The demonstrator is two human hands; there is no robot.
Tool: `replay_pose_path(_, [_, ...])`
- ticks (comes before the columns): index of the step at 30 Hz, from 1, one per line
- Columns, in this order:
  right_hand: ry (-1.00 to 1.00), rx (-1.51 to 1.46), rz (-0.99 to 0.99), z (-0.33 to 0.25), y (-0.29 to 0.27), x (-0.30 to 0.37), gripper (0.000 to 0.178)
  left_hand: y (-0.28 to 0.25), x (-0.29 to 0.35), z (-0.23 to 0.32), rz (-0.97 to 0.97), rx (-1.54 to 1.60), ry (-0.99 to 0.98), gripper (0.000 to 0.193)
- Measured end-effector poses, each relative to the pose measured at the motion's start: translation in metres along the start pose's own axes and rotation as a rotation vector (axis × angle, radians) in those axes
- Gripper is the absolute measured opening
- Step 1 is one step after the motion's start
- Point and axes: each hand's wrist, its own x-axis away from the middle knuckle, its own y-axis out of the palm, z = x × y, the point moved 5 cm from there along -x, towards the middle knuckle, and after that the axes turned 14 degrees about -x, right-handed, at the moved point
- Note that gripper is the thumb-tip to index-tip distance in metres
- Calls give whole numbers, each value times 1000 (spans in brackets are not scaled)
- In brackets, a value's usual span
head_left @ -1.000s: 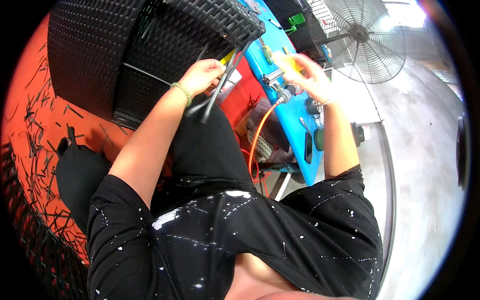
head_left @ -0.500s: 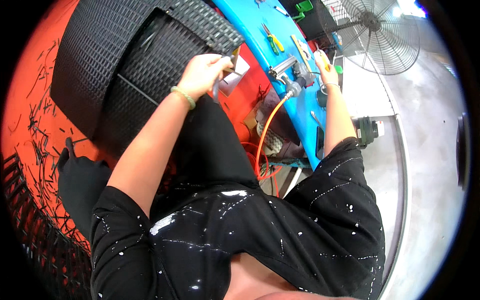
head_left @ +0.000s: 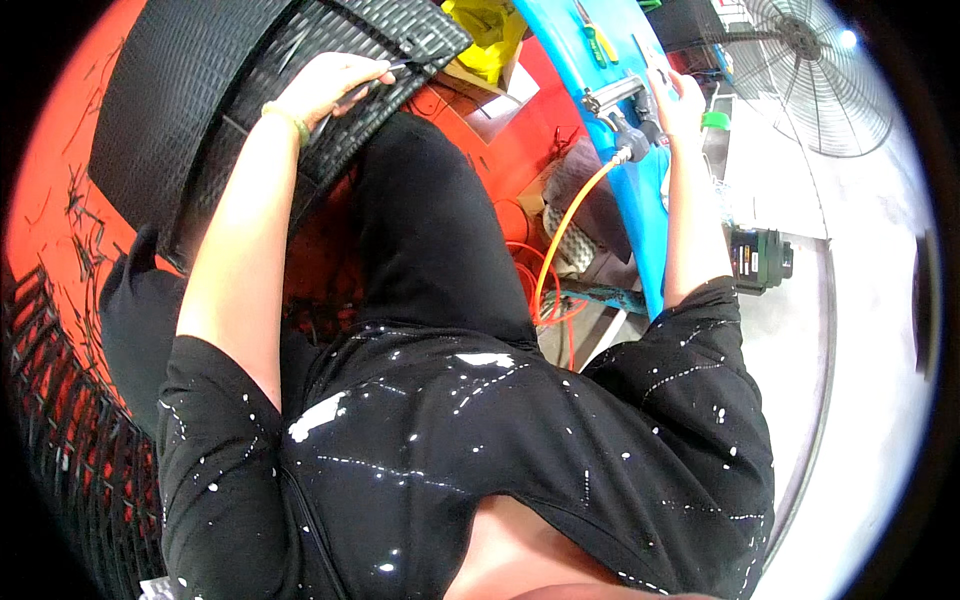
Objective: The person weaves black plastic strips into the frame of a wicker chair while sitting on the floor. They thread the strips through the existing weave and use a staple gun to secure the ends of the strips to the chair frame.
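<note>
My left hand (head_left: 325, 88) is closed on a slim grey metal tool (head_left: 400, 64). Its tip points at the corner of a black woven rattan furniture piece (head_left: 190, 85), and part of it shows below my fingers; its exact kind is unclear. The rattan piece leans by my knee, with a recessed woven face. My right hand (head_left: 682, 105) is over the blue table (head_left: 641, 215), fingers curled, beside an air stapler (head_left: 628, 120) with an orange hose (head_left: 568, 215). What those fingers hold, if anything, cannot be made out.
Pliers (head_left: 597, 40) with green and yellow handles lie on the table. Behind it stands a large wire fan (head_left: 800, 40). A yellow bag (head_left: 485, 35) is in a carton beyond the rattan. Cut black strips (head_left: 85, 225) litter the orange floor; a dark green container (head_left: 762, 260) sits right.
My left hand has moved left and up onto the rattan's face with the metal tool in it. My right hand is nearer the stapler. The view has shifted, and a yellow bag now shows.
</note>
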Motion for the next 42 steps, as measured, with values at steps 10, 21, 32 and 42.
replay_pose_path(10, [224, -425, -657, -193, 205, -17, 47, -3, -1, -19, -8, -31, 34, 28])
replay_pose_path(21, [357, -243, -959, -128, 306, -24, 93, 0, 9, -64, -22, -467, 23, 29])
replay_pose_path(32, [310, -507, -919, -219, 226, -13, 68, -36, 117, -237, -659, -1166, -838, 33])
replay_pose_path(42, [-154, -272, -654, -318, 133, 22, 94, -73, 93, -96, -44, -658, -367, 27])
